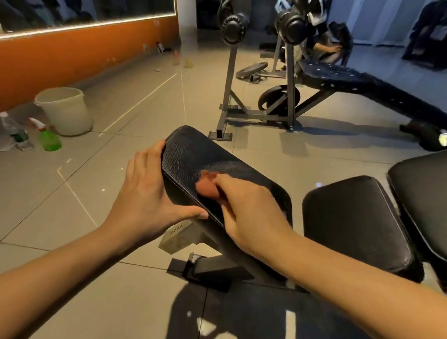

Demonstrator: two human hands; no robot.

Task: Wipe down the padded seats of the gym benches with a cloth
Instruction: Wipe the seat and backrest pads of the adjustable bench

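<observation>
Here, cloth (206,186) on seat (190,150), bottle (49,139) — green liquid

Seat pad (198,155): black, pebbled leather grain, pale stitch line along the edge. Cloth (206,187): reddish-orange, plain. Middle pad (354,219) and right pad (431,205): black, smoother sheen, same pale stitching. Floor (63,203): grey tiles, thin darker grout lines. Wall band (68,53): orange, with a white light strip (80,26) above it. Bucket (65,111): off-white. Spray bottle (48,137): green liquid, pale head with a touch of red. Water bottle (16,131): clear, green label. Rack frame (229,73): grey. Far bench (342,76): black with pale dots. Backdrop (380,10): blue.
</observation>
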